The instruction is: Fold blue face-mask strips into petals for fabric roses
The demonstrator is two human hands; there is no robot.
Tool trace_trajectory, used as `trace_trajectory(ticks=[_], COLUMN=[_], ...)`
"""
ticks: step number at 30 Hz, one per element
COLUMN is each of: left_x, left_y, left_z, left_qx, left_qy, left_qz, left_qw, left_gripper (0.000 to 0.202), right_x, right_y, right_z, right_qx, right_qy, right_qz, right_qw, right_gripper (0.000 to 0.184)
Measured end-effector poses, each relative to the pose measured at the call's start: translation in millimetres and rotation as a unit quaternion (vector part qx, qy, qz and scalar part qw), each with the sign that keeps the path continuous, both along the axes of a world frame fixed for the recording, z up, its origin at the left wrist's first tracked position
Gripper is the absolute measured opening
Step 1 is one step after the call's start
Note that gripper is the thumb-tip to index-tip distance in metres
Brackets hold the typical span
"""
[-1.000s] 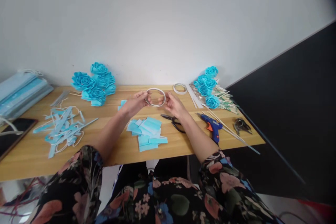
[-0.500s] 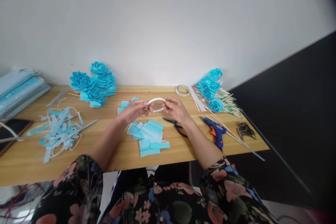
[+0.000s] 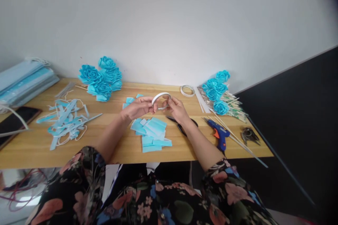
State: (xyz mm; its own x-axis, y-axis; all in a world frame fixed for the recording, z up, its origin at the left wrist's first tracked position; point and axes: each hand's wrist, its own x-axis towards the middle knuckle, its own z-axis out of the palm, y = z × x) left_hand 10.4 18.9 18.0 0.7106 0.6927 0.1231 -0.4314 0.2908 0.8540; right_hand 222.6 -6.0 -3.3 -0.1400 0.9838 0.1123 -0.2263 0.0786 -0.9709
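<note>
Between my two hands, above the wooden table (image 3: pixel 102 151), a thin white roll of tape (image 3: pixel 159 96) is held up with its ring tilted. My left hand (image 3: pixel 139 108) pinches its left side, and the fingers of my right hand (image 3: pixel 177 109) close on its right side. Below the hands lies a loose pile of cut light-blue fabric pieces (image 3: pixel 154 130), with smaller pieces (image 3: pixel 129 100) behind my left hand. Black-handled scissors (image 3: pixel 182 128) lie partly hidden under my right forearm.
At right are a blue glue gun (image 3: pixel 219 132), thin sticks (image 3: pixel 237 140), pliers (image 3: pixel 249 135), blue fabric roses (image 3: pixel 215 89) and a second tape roll (image 3: pixel 187 91). At left are more roses (image 3: pixel 101 77), cut strips (image 3: pixel 66 121), a phone (image 3: pixel 18 124) and stacked face masks (image 3: pixel 29 81).
The tape roll has turned and tilted between my hands, its outer band facing me more. The whole view has shifted slightly; the things on the table lie as before.
</note>
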Motion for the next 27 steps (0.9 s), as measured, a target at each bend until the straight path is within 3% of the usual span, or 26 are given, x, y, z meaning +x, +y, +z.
trace_trajectory(ticks=[10,20,27], left_x=[6.6,6.5,7.4], left_y=[-1.7,-5.0,-3.2], left_z=[-2.0,2.9,-3.9], left_qx=[0.002,0.035,0.080], left_qy=[0.006,0.029,0.014], left_qz=[0.041,0.027,0.021], left_qw=[0.999,0.999,0.996], left_gripper=[0.028,0.032,0.038], right_x=[0.6,-2.2,-1.1], right_y=[3.5,1.4,2.3], right_z=[-7.2,-2.6,-3.5], right_qx=[-0.019,-0.012,-0.006], right_qy=[0.045,0.044,0.033], right_qz=[0.020,0.013,0.009], right_qw=[0.999,0.999,0.999], right_gripper=[0.037,0.038,0.039])
